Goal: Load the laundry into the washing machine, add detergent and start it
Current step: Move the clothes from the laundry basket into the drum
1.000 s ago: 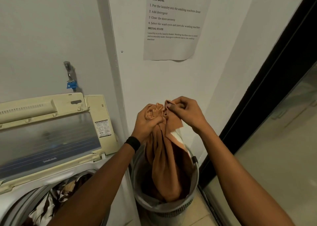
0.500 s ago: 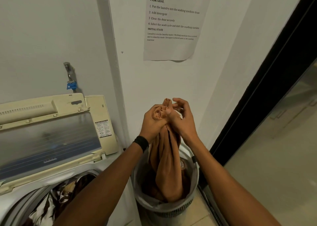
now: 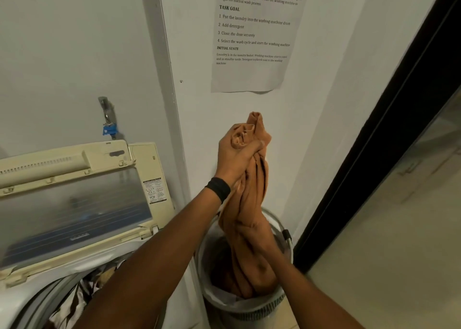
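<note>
At lower left the washing machine (image 3: 82, 218) stands lid-up with clothes in its drum. Centre frame, the left hand (image 3: 235, 157) is clenched around the top of an orange cloth (image 3: 252, 203). Lower, the right hand (image 3: 259, 263) grips its hanging length over the laundry basket (image 3: 249, 311).

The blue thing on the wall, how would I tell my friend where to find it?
Start at the washing machine's raised cream lid. Look just above its back edge, on the grey wall: a metal tap sticks out there. The small blue tag hangs at its bottom end, the only bright blue thing on that wall.
</note>
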Available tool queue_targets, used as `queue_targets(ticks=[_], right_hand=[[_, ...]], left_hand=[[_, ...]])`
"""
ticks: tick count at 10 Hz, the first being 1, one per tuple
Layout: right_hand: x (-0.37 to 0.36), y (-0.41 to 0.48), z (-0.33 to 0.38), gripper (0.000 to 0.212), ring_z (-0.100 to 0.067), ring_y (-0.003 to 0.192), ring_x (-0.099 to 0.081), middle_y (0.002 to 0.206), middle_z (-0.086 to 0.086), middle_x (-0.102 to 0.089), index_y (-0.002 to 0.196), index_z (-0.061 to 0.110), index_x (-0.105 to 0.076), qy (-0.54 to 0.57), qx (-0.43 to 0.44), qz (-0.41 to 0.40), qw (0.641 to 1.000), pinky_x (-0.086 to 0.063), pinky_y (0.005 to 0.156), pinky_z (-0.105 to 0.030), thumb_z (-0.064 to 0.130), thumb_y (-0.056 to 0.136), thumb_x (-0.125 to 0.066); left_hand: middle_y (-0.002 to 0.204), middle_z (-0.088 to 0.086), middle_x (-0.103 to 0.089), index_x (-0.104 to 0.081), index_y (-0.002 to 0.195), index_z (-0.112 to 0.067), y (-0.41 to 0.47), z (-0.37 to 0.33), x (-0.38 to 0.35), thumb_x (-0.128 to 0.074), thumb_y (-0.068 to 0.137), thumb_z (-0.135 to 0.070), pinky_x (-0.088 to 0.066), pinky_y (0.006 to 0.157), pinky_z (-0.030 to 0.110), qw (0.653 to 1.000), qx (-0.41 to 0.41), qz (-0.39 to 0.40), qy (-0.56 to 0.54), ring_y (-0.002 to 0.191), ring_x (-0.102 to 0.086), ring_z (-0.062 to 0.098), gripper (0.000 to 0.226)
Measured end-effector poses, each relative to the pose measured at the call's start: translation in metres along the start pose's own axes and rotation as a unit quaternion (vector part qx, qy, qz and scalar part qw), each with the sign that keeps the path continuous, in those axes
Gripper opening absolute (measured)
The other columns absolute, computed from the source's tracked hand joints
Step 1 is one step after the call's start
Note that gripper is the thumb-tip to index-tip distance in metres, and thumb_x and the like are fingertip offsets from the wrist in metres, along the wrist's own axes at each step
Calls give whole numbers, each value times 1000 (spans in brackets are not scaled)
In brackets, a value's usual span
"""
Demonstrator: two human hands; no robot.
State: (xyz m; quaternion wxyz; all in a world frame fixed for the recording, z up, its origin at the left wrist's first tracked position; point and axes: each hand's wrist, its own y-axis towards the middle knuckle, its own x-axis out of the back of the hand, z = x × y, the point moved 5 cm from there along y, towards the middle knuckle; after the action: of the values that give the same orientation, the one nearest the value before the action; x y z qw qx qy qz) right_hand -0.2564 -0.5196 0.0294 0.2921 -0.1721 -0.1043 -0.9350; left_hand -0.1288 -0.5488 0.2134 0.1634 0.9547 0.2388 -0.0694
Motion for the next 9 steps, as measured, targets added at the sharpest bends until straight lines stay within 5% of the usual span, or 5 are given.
queue_targets(ticks=[1, 3, 6, 7, 9], right_hand=[[22, 14, 2, 46, -21, 115, -67, 124, 0, -68, 136, 16, -56, -8, -53, 6, 999, -54, 101, -43, 12, 94, -73], [98, 40, 66, 61, -3, 82, -66, 92, 14, -67, 122, 40, -54, -84, 36, -47, 995, -50, 69, -13, 43, 71, -89], [119, 74, 142, 28, -9, 95, -65, 101, 11, -66, 103, 21, -60, 20, 126, -175, 976, -56, 83, -27, 17, 84, -81], [104, 80, 144, 25, -10, 89, -66, 92, 5, -67, 95, 14, -59, 46, 121, -117, 985, -56, 77, -27, 13, 79, -78], [93, 71, 131, 46, -2, 114, -63, 121, 19, -67, 122, 36, -63, -2, 129, -49, 990, -52, 96, -26, 40, 78, -79]], left_hand=[[102, -5, -75, -70, 107, -19, 10, -1, 23, -83, 76, -22, -57, 83, 24, 993, -57, -38, 93, 95, -72, 13, 34], [115, -2, -55, -57, 126, -36, 22, 17, 66, -80, 82, -35, -59, 79, 40, 882, -156, -7, 445, 95, -63, 22, 50], [154, -5, -33, -13, 159, -56, 4, 28, 52, -61, 90, -63, -30, 94, 6, 963, -44, 126, 234, 117, -35, -32, 84], [159, -6, -27, -10, 156, -61, -8, 35, 42, -83, 72, -67, -33, 105, 14, 929, -59, 222, 289, 138, -36, -5, 112], [130, -2, -53, -51, 143, -35, -11, 48, 59, -83, 75, -51, -50, 93, 25, 937, -81, 70, 332, 107, -56, 7, 77]])
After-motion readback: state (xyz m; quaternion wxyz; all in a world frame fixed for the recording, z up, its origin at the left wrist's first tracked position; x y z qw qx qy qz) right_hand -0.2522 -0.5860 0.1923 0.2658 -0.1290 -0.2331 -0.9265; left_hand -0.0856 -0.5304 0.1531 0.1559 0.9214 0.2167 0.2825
